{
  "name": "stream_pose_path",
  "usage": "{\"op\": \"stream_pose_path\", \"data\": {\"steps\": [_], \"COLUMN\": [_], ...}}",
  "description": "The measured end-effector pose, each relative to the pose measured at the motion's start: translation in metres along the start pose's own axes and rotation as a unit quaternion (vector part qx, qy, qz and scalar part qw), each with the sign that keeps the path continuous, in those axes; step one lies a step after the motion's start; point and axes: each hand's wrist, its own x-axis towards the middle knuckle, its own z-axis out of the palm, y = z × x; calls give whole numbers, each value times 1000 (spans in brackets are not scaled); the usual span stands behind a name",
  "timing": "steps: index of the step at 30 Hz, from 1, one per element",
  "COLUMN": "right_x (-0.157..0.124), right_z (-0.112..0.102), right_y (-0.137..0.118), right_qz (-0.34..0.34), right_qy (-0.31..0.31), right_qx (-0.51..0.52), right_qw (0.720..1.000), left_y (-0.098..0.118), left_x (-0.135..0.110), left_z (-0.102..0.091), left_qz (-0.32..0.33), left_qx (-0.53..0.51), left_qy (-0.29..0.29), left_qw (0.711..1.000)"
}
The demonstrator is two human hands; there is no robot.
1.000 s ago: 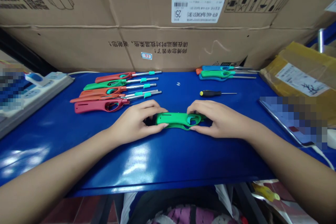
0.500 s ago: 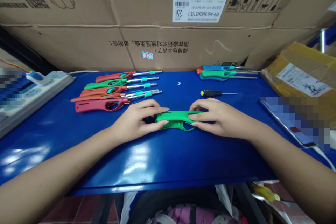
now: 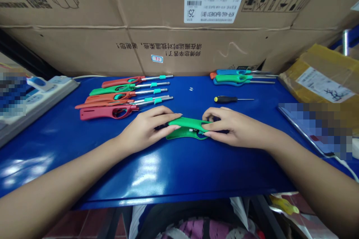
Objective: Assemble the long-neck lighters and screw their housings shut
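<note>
A green lighter handle (image 3: 187,127) lies on the blue table (image 3: 168,171), its two shell halves parted so that inner parts show in the gap. My left hand (image 3: 146,127) grips its left end, fingers curled over the top. Its right end, by the trigger opening, is pinched by my right hand (image 3: 232,127).
Several red, orange and green long lighters (image 3: 123,97) lie in a row at the back left. Blue and green lighters (image 3: 238,76) lie at the back right, a black screwdriver (image 3: 230,99) in front of them. Cardboard boxes (image 3: 179,22) wall the back. A power strip (image 3: 42,89) sits left, a yellow parcel (image 3: 322,82) right.
The green handle has been tilted and its upper shell lifted away from the lower one. Both hands kept their places at its ends.
</note>
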Motion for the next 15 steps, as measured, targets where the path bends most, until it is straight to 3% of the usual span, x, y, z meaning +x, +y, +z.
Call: {"op": "stream_pose_path", "data": {"steps": [7,15], "right_x": [2,4], "right_z": [-3,6], "right_y": [-2,3], "right_qz": [-14,-2], "right_qy": [51,24], "right_qx": [49,95], "right_qw": [997,995], "left_y": [1,3], "left_x": [0,1], "left_z": [0,1], "left_qz": [0,-3], "left_qx": [8,12], "left_qy": [21,25], "left_qw": [1000,1000]}}
